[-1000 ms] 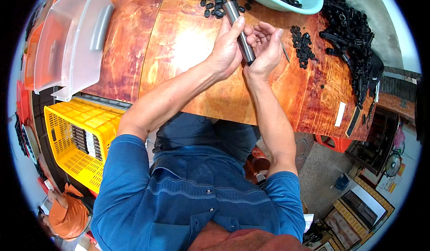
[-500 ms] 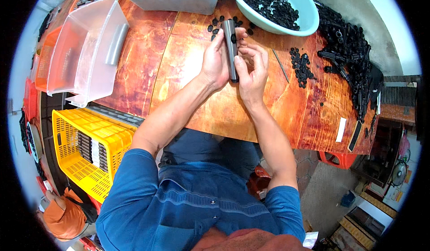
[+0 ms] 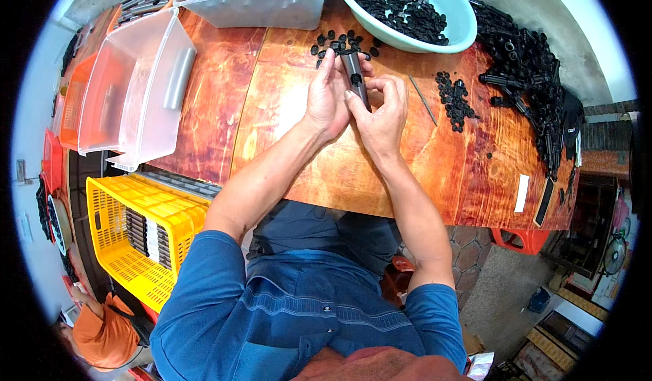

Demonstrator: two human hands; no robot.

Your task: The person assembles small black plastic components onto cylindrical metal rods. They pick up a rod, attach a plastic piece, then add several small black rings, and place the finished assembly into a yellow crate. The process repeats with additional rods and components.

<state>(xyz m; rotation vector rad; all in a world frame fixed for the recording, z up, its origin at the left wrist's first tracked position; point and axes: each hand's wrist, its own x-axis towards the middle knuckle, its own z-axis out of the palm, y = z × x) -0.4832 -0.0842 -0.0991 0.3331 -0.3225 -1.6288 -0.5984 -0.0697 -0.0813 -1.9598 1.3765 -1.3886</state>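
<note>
Both hands hold a dark grey metal tube [image 3: 353,68] over the wooden table. A dark round hole or plug sits on its upper side; I cannot tell which. My left hand [image 3: 327,102] cups the tube from the left, thumb pointing up along it. From the right, my right hand [image 3: 380,117] grips the lower part, its thumb laid across the tube and the other fingers curled at its side. Just beyond the tube's far end lie several small black plastic caps [image 3: 322,40]. To the right of my right hand rests a thin metal rod [image 3: 424,101].
A pale blue basin [image 3: 463,36] and a clear bin [image 3: 272,18] of black parts stand at the back. Black parts [image 3: 516,68] are heaped right; small black pieces [image 3: 456,102] lie nearer. Left are an empty clear bin [image 3: 129,89] and a yellow crate [image 3: 136,272].
The tube has tilted and looks shorter, its far end now lower in the picture. My right thumb has moved onto the tube's near part. The whole view has shifted slightly.
</note>
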